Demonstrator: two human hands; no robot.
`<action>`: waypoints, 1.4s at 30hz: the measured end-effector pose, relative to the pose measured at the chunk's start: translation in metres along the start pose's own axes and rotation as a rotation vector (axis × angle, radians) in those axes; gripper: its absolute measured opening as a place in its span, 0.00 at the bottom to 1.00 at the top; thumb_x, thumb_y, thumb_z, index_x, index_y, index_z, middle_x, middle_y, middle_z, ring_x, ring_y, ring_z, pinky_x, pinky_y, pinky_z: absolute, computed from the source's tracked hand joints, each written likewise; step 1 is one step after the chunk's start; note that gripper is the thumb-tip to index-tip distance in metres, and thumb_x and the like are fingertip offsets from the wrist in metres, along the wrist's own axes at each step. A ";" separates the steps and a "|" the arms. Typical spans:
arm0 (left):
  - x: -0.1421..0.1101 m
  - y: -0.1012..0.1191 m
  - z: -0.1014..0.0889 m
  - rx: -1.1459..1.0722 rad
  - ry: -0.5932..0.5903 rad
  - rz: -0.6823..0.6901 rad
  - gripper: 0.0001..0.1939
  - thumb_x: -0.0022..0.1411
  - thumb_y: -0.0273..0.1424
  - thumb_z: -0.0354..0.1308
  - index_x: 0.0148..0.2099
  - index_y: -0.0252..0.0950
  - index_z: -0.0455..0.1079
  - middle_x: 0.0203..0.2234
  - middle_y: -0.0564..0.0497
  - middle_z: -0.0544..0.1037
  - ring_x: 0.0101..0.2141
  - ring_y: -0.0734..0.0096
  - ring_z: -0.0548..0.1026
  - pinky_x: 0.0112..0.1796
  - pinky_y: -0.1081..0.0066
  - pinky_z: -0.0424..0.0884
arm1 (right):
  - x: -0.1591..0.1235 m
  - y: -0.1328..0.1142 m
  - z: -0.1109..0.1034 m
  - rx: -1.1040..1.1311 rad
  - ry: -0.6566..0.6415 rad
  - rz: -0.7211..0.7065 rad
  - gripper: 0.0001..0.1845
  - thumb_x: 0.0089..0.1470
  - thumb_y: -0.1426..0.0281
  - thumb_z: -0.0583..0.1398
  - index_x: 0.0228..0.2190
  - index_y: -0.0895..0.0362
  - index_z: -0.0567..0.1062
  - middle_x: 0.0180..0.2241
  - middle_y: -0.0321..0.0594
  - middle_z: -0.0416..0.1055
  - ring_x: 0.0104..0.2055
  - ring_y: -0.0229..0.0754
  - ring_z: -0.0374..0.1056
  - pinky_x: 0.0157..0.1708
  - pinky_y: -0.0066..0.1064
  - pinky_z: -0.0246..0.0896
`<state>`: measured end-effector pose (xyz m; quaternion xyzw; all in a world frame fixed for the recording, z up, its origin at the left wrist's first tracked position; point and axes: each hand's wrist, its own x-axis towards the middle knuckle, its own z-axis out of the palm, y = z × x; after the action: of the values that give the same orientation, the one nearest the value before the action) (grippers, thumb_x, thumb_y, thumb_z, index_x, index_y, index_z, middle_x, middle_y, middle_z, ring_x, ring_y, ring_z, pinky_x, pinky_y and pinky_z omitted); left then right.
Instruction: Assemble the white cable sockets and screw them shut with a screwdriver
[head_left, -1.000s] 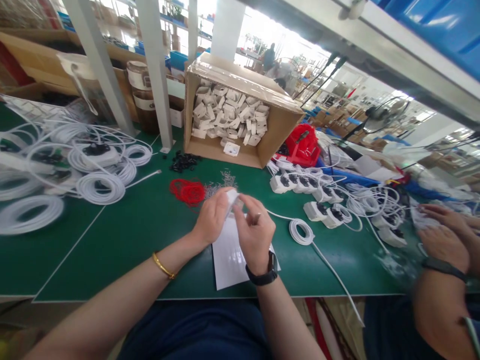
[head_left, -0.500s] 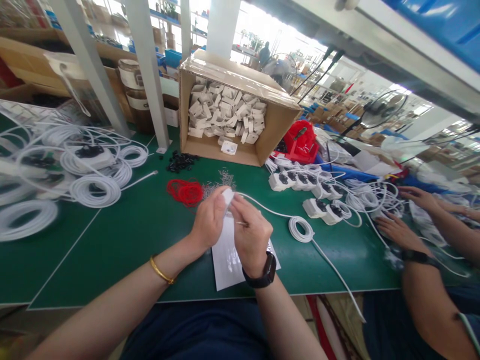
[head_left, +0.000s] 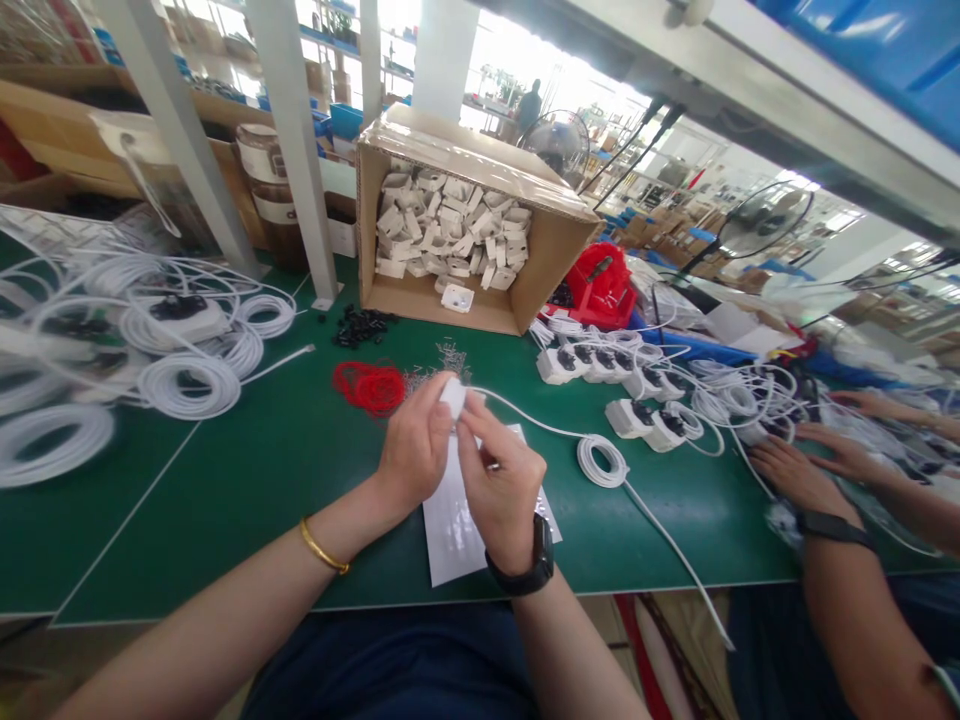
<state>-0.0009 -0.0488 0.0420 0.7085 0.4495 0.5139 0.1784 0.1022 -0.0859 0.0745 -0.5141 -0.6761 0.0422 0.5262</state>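
Note:
A small white plastic housing (head_left: 453,396) is gripped in my left hand (head_left: 415,440), its fingers curled round it above the table. The fingers of my right hand (head_left: 501,480) are pinched together at the housing's lower right edge. What lies between those fingertips is too small to make out. From beside the housing a white cable (head_left: 525,413) runs right to a tied coil (head_left: 602,459), and its free end passes over the table's front edge. Below my hands lies a white sheet (head_left: 451,530) with a glossy surface. Loose screws (head_left: 452,357) and red rings (head_left: 368,388) lie just beyond.
A cardboard box (head_left: 480,313) of white housings lies on its side at the back. Small black parts (head_left: 360,325) sit before it. Cable coils (head_left: 191,383) cover the left. Finished-looking socket boxes (head_left: 559,366) stand right, near a co-worker's hands (head_left: 795,470).
The housing has turned so that more of its white face shows. My right fingers have shifted slightly down along its edge. At the right, the co-worker's hands have moved.

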 end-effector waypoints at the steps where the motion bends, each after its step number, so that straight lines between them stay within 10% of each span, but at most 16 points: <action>1: 0.000 0.000 0.000 0.004 -0.001 -0.001 0.23 0.68 0.37 0.33 0.54 0.32 0.61 0.46 0.40 0.72 0.48 0.62 0.70 0.48 0.64 0.66 | 0.000 -0.001 0.001 -0.006 0.009 0.007 0.12 0.53 0.77 0.57 0.37 0.56 0.78 0.43 0.44 0.74 0.42 0.46 0.73 0.41 0.35 0.72; 42: 0.001 -0.003 0.007 0.051 0.126 -0.046 0.28 0.66 0.46 0.32 0.53 0.32 0.59 0.43 0.40 0.71 0.43 0.61 0.70 0.45 0.63 0.66 | 0.005 -0.003 0.016 -0.016 0.117 0.075 0.08 0.48 0.77 0.57 0.28 0.56 0.76 0.30 0.37 0.76 0.23 0.36 0.67 0.28 0.29 0.67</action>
<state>0.0035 -0.0449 0.0377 0.6685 0.4891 0.5417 0.1433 0.0892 -0.0761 0.0723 -0.5450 -0.6247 0.0265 0.5586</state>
